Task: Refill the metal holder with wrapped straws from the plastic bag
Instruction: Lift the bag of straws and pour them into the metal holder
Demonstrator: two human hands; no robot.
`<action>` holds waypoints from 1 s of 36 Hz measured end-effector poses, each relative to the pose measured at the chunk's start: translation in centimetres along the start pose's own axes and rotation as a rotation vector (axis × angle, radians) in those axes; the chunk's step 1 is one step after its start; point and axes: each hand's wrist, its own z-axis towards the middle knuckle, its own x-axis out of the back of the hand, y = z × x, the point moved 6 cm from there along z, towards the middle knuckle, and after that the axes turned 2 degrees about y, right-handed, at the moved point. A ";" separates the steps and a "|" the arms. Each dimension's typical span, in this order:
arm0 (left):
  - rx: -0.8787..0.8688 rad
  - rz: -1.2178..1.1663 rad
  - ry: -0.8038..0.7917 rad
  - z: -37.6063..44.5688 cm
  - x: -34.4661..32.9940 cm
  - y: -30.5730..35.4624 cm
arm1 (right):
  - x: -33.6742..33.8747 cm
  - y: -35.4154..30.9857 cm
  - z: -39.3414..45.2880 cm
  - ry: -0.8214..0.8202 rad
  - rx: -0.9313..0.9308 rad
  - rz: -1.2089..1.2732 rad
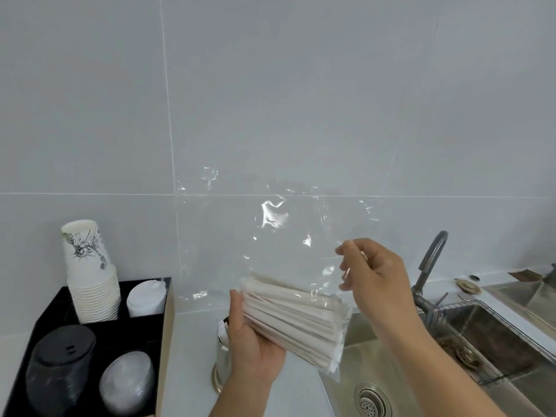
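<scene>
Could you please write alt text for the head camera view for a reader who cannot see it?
The left hand cradles a bundle of wrapped straws in a clear bag whose edge the right hand pinches. The metal holder stands below, between a cup rack and sink.

A: What colours are the wrapped straws [294, 323]?
B: Off-white paper, inside a clear plastic bag [270, 236] with bright glints.
A: And on the left?
B: A black organiser [144, 332] holds white paper cups [90, 272] with an inky black sketch pattern, white lids [146, 297], black lids [61, 365] and clear lids [128, 379].
A: The rest?
B: Pale grey wall tiles [301, 85], a whitish bench [189, 350], a steel-grey sink [391, 371] and a grey tap [430, 263].
</scene>
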 end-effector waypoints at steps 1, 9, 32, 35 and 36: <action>0.016 -0.011 0.005 0.0 0.0 -0.4 | 0.2 -0.3 0.0 0.024 0.037 -0.011; 0.114 -0.032 0.093 1.1 0.6 -2.0 | 1.1 -2.0 -0.4 0.060 0.174 -0.093; 0.087 -0.088 0.394 3.6 9.5 -2.8 | 4.7 -1.5 -1.2 0.003 0.225 -0.184; 0.075 -0.070 0.438 3.8 10.0 -2.3 | 5.2 -1.3 -1.2 -0.005 0.212 -0.170; 0.073 -0.070 0.447 4.0 10.2 -2.1 | 5.3 -1.3 -1.2 -0.007 0.216 -0.169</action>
